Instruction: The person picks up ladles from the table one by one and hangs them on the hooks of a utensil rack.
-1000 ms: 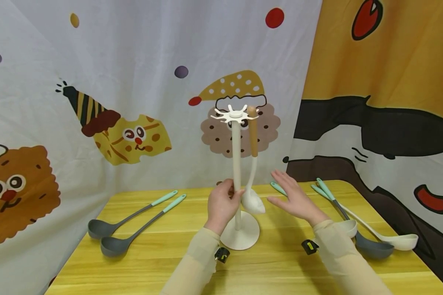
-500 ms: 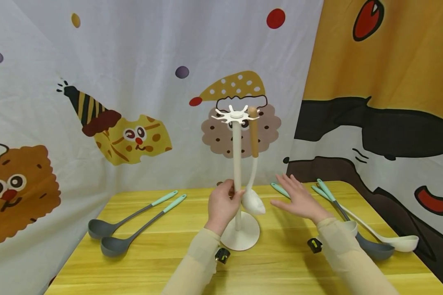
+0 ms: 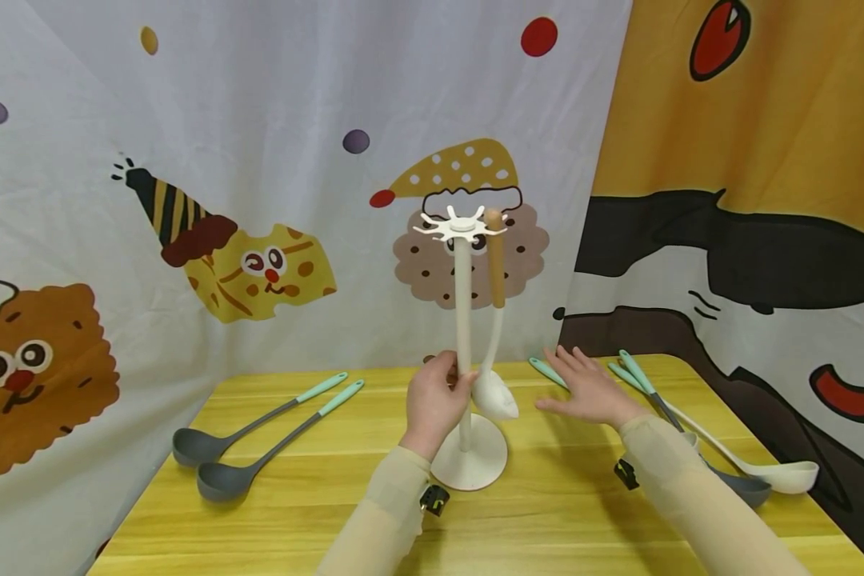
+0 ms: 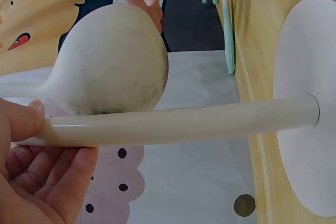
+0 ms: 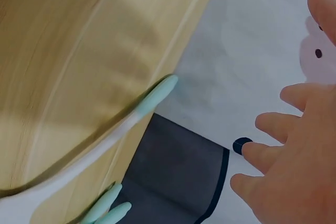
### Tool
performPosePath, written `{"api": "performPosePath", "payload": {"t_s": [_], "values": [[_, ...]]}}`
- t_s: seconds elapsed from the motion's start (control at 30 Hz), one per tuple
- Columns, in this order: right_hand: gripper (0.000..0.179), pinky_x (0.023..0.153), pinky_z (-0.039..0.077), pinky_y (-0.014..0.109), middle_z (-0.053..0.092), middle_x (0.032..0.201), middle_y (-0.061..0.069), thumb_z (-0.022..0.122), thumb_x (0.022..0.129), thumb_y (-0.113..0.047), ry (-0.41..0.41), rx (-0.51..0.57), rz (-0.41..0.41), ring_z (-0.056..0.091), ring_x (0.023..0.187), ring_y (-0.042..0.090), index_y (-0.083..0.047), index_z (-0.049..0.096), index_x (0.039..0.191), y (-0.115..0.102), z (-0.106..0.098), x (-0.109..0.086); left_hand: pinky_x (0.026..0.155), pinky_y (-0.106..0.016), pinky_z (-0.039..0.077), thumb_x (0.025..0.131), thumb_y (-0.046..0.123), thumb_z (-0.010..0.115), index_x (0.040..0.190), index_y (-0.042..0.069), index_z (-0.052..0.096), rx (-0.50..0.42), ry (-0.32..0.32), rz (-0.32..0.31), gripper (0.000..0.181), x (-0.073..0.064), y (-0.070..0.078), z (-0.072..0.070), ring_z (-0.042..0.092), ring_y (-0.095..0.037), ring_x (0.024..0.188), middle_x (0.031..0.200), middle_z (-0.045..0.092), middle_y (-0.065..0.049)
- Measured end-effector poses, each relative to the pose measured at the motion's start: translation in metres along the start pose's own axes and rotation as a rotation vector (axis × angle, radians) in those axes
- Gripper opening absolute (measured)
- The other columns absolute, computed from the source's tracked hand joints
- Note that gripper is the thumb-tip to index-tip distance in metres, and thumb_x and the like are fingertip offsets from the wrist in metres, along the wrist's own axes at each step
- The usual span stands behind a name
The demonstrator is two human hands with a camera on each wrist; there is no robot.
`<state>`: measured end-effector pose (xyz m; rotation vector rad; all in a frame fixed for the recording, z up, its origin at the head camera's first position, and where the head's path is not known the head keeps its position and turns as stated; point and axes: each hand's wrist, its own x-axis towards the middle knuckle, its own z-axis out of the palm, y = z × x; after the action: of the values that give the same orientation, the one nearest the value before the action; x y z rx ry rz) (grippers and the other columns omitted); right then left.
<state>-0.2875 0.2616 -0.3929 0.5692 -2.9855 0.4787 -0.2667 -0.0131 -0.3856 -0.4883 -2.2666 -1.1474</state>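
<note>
My left hand (image 3: 435, 400) grips the cream pole of a utensil stand (image 3: 463, 312), fingers and thumb round it below mid-height. The stand is upright on a round white base (image 4: 310, 166) and has a ring of hooks at its top. From one hook hangs a white ladle (image 3: 495, 392) with a wooden handle, its bowl beside the left thumb; in the left wrist view the bowl (image 4: 113, 59) overlaps the pole. My right hand (image 3: 586, 388) is in the air right of the ladle, fingers spread and holding nothing. Behind it shows a mint handle end (image 3: 547, 371).
Two grey ladles with mint handles (image 3: 230, 480) lie at the table's left. On the right lie a white ladle (image 3: 785, 475) and a grey ladle (image 3: 749, 488), partly behind the right sleeve. A cartoon-print curtain (image 3: 281, 160) hangs behind the wooden table (image 3: 295, 528).
My right hand has moved to the right, away from the hanging ladle, with its fingers still spread. The left hand keeps its grip on the pole, and the stand stays in place.
</note>
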Motion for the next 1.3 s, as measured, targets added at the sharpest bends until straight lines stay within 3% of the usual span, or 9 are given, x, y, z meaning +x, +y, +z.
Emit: {"api": "performPosePath", "payload": {"t_s": [0.67, 1.3], "values": [[0.099, 0.110, 0.011, 0.070, 0.022, 0.155, 0.034, 0.065, 0.086, -0.061, -0.147, -0.027, 0.075, 0.014, 0.140, 0.057, 0.002, 0.029, 0.153, 0.016, 0.002, 0.007, 0.065, -0.028, 0.054, 0.089, 0.021, 0.077, 0.094, 0.012, 0.067, 0.002, 0.000, -0.007, 0.015, 0.000, 0.001, -0.001, 0.065, -0.015, 0.073, 0.083, 0.068, -0.001], [0.088, 0.108, 0.017, 0.070, 0.030, 0.148, 0.039, 0.069, 0.089, -0.047, -0.172, -0.055, 0.129, 0.024, 0.134, 0.061, 0.010, 0.034, 0.147, 0.044, 0.017, 0.014, 0.065, -0.028, 0.055, 0.088, 0.021, 0.077, 0.094, 0.012, 0.067, -0.002, 0.007, 0.005, 0.015, 0.001, 0.000, 0.000, 0.065, -0.015, 0.074, 0.084, 0.069, -0.001]]}}
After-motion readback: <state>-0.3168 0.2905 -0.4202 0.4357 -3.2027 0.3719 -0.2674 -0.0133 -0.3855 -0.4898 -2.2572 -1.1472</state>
